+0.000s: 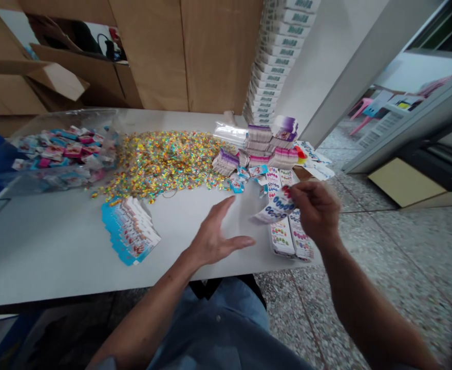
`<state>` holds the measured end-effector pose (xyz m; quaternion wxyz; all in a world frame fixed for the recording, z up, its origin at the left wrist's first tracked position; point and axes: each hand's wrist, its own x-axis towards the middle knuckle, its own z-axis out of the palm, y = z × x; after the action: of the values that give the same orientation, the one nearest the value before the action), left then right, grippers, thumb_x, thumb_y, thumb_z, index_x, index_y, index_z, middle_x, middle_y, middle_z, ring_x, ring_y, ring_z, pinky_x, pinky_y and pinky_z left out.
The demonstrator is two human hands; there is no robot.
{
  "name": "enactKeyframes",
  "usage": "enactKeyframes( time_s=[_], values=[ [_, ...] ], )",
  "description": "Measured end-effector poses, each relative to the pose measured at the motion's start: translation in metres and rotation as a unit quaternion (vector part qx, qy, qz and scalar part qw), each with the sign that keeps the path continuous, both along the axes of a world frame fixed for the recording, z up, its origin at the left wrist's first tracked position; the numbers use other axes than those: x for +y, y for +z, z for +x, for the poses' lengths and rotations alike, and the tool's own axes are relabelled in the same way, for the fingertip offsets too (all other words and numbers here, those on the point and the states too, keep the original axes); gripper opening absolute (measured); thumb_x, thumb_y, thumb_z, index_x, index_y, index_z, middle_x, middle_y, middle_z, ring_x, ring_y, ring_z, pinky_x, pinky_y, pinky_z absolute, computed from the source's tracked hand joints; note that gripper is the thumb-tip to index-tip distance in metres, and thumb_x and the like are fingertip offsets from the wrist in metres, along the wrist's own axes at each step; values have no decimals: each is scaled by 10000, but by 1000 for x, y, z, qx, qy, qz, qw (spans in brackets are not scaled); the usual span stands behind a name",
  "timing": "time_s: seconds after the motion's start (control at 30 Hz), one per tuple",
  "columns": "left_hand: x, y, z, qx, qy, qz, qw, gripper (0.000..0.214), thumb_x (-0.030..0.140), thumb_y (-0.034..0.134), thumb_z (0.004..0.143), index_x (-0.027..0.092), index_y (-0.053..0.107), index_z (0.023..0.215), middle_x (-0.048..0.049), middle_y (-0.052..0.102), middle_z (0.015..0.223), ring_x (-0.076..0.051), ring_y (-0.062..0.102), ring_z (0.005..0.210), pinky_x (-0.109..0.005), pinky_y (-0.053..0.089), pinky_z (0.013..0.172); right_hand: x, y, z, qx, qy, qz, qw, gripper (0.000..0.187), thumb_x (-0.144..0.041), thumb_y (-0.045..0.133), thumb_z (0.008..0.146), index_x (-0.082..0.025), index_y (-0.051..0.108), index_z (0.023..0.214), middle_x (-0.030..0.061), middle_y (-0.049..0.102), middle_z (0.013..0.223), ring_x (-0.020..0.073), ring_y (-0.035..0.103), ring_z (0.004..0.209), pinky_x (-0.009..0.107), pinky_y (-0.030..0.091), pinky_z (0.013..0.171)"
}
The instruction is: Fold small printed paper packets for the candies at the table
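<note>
There are two hands: the left hand [220,239], empty, and the right hand [317,211], with one card strip [274,208] in it. One white table [56,246] carries one clear plastic bag [62,154], one heap of glittery bits [160,164], one fanned row of blue-edged cards [129,231], and two stacks of printed cards [283,237] side by side. Behind stands one tall column of boxes [276,61].

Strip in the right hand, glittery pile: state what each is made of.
The printed strip looks like thin glossy card: it curls in the right hand. The glittery pile seems foil or plastic flakes, going by its sparkle; exact material unclear.
</note>
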<state>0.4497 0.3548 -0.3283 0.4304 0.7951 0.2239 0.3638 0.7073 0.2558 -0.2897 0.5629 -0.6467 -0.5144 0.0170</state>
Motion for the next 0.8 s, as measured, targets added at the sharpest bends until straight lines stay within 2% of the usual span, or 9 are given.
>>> enactKeyframes(
  time_s=[0.03, 0.1, 0.17, 0.23, 0.3, 0.4, 0.5, 0.63, 0.8],
  values=[
    [-2, 5, 5, 9, -27, -10, 1000, 759, 559, 835, 737, 211, 618, 1376, -149, 620, 1409, -327, 592, 1274, -470, 492, 1077, 8, -6, -15, 43, 10, 15, 999, 216, -442, 669, 942, -226, 670, 938, 0, 647, 754, 144, 596, 639, 304, 525, 614],
    [-4, 6, 7, 35, -68, -68, 995, 450, 551, 724, 856, 182, 747, 1113, -105, 746, 1098, -259, 684, 1022, -380, 554, 911, 24, -24, -37, 126, 33, 15, 991, 234, -454, 661, 942, -220, 656, 951, -18, 619, 706, 125, 566, 580, 275, 511, 560],
    [-7, -1, -1, 44, -89, -156, 983, 413, 536, 628, 933, 152, 753, 845, -43, 704, 763, -167, 641, 722, -270, 521, 692, 34, -44, -51, 158, 41, -10, 987, 249, -459, 649, 943, -219, 653, 1006, -5, 659, 758, 144, 614, 629, 286, 547, 590],
    [-8, -13, -15, 29, -80, -232, 969, 453, 545, 635, 923, 136, 721, 749, -5, 622, 626, -113, 537, 578, -220, 433, 562, 36, -58, -62, 112, 34, -35, 992, 274, -459, 650, 940, -231, 662, 1090, 46, 724, 958, 209, 691, 850, 364, 606, 742],
    [-9, -24, -28, 5, -49, -275, 960, 438, 550, 684, 884, 130, 724, 764, 10, 604, 606, -93, 488, 541, -207, 388, 521, 30, -64, -72, 28, 66, -50, 996, 307, -451, 623, 960, -256, 662, 1194, 90, 697, 1230, 273, 654, 1146, 471, 572, 972],
    [-9, -35, -39, -18, -11, -294, 956, 429, 549, 709, 861, 129, 732, 782, 17, 595, 601, -86, 465, 533, -202, 368, 512, 17, -66, -89, -57, 203, -71, 975, 408, -467, 612, 967, -275, 626, 1327, 106, 596, 1431, 318, 532, 1353, 542, 440, 1154],
    [-8, -40, -41, -36, -2, -286, 957, 421, 546, 709, 858, 128, 736, 808, 21, 585, 607, -83, 453, 536, -201, 369, 521, 11, -71, -106, -63, 267, -92, 957, 486, -440, 693, 928, -269, 595, 1372, 121, 619, 1386, 315, 567, 1302, 513, 475, 1115],
    [-6, -42, -42, -34, -29, -279, 959, 401, 518, 678, 893, 124, 753, 873, -12, 656, 713, -103, 527, 608, -208, 427, 579, 9, -86, -121, 4, 251, -112, 962, 357, -362, 622, 987, -264, 610, 1330, 101, 700, 1212, 255, 667, 1106, 418, 547, 981],
    [-8, -41, -43, -11, -52, -266, 963, 391, 485, 628, 943, 124, 770, 994, -34, 700, 801, -125, 585, 692, -222, 468, 650, 5, -97, -126, 85, 259, -129, 954, 431, -369, 705, 932, -263, 610, 1340, 69, 717, 1195, 232, 686, 1050, 375, 553, 953]
  ],
)
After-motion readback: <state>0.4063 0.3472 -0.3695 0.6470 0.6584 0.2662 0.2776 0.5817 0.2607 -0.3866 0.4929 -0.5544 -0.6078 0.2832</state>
